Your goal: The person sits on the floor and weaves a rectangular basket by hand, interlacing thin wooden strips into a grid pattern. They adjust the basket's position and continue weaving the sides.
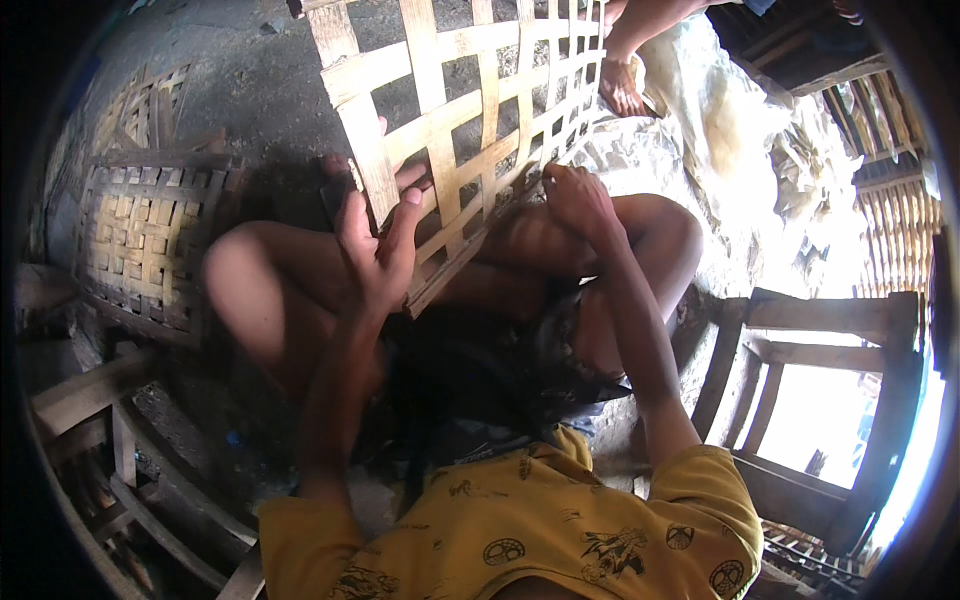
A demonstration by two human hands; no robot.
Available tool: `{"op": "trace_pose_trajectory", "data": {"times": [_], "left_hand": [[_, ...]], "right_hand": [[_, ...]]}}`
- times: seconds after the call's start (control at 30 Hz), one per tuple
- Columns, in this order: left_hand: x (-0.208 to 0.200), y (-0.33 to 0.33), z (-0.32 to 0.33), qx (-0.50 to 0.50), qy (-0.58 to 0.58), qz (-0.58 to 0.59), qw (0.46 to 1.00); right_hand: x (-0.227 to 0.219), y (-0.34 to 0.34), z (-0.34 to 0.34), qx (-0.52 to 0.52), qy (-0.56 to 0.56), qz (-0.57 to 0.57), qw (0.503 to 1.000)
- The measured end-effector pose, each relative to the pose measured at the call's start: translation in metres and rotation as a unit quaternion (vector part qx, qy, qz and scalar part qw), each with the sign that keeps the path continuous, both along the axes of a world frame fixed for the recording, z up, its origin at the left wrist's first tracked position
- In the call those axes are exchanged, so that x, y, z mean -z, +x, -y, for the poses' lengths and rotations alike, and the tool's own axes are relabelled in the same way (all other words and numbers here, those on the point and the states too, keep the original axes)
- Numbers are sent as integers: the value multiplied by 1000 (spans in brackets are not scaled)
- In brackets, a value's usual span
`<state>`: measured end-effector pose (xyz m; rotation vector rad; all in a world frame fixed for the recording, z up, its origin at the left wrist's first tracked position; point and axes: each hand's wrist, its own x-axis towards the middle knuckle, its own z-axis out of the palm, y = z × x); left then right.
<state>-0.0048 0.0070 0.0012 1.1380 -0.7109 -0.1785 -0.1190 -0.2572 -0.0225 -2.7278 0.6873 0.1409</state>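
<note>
One shirt [560, 530], two hands [377, 245] [582, 205] on one lattice [440, 125]

Light glares through a wooden frame [820, 317] near a slatted wall [903, 235].

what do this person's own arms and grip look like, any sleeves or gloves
The left grip and right grip are bare human hands; no gloves or wristbands show. Both forearms are uncovered too. The left sleeve and right sleeve are short, mustard yellow, part of a shirt with dark printed figures and round emblems.
</note>
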Motion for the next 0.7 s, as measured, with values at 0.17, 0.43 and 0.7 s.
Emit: {"op": "trace_pose_trajectory", "data": {"times": [0.17,0.43,0.7], "left_hand": [[-2,-2,1,-28,4,18,999],[-3,-2,1,-20,-1,-22,1000],[1,2,-1,-16,22,38,999]], "right_hand": [[1,-7,7,-32,72,66,995],[6,-4,7,66,0,55,996],[12,-17,27,1,124,109,986]]}}
